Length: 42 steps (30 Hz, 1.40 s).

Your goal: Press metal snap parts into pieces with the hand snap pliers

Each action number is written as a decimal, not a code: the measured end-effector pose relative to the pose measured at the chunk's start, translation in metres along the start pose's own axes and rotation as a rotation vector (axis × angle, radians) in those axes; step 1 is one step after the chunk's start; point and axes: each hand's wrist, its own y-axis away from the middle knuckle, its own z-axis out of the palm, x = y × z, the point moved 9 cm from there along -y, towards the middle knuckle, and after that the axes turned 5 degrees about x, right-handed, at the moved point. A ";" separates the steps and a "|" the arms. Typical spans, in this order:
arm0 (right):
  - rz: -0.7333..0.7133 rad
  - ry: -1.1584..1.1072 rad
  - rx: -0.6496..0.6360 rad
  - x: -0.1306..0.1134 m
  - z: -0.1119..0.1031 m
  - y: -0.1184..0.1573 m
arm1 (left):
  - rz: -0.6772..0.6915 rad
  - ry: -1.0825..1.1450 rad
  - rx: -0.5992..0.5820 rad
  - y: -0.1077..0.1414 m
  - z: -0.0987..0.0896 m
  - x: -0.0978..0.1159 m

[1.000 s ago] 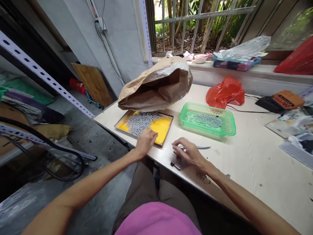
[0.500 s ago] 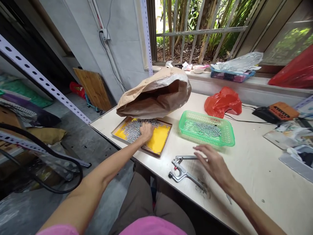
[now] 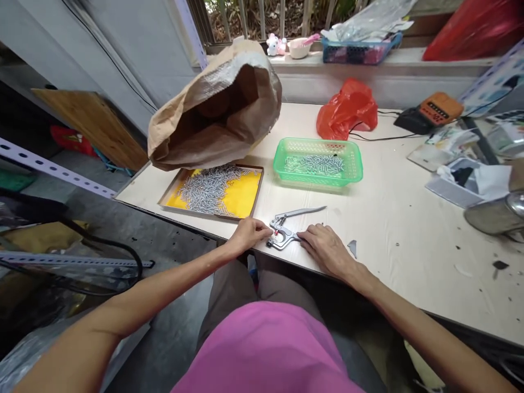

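Note:
A grey metal hand tool [image 3: 291,236] with two handles and a curved jaw lies near the table's front edge. My left hand [image 3: 249,236] is closed in a pinch beside the jaw; whatever its fingertips hold is too small to make out. My right hand [image 3: 327,248] wraps its fingers round the tool's lower handle. Left of the tool, a shallow tray [image 3: 258,192] with a yellow bottom carries many small metal pieces [image 3: 207,188]. Behind the tool is a green plastic basket [image 3: 358,164] with similar pieces.
A large open paper bag [image 3: 213,114] leans over the tray's back edge. Farther back lie a red plastic bag [image 3: 347,112] and an orange and black charger [image 3: 434,112]. At the right are a grey box [image 3: 452,188] and a metal container [image 3: 493,214].
My left hand has left the tray and come to the tool's jaw. My right hand has lowered and taken hold of the lower handle. The view has tilted down.

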 end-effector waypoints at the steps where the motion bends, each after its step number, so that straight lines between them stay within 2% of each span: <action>1: 0.003 0.006 -0.001 0.000 0.000 0.000 | -0.033 0.025 -0.030 -0.001 0.006 -0.003; 4: 0.013 0.019 0.002 0.000 0.000 0.002 | -0.116 0.120 -0.117 -0.004 0.021 -0.010; 7: 0.011 0.032 -0.004 0.001 0.000 0.003 | -0.150 0.149 -0.159 -0.006 0.029 -0.013; 10: 0.011 0.037 -0.018 0.003 -0.002 0.003 | -0.156 0.111 -0.223 -0.007 0.033 -0.010; 16: 0.018 0.053 -0.048 0.001 -0.003 0.002 | -0.188 0.049 -0.424 -0.008 0.040 -0.006; 21: -0.003 0.022 -0.075 0.002 -0.004 0.005 | -0.148 0.001 -0.503 -0.008 0.046 -0.006; 25: -0.016 0.054 -0.060 0.022 -0.008 -0.005 | -0.159 0.008 -0.458 -0.005 0.045 -0.007; 29: -0.043 0.108 -0.161 0.041 0.002 -0.020 | -0.192 0.016 -0.415 -0.001 0.044 -0.008; 32: -0.070 0.089 -0.177 0.043 0.004 -0.026 | -0.219 0.029 -0.388 0.001 0.043 -0.007; 39: -0.041 0.076 -0.109 0.042 0.002 -0.020 | -0.298 0.016 -0.318 0.008 0.041 -0.013; 41: -0.039 0.073 -0.100 0.040 0.001 -0.018 | -0.244 -0.047 -0.262 0.011 0.034 -0.011; 42: -0.036 0.071 -0.097 0.039 0.000 -0.017 | -0.173 -0.117 -0.191 0.011 0.027 -0.006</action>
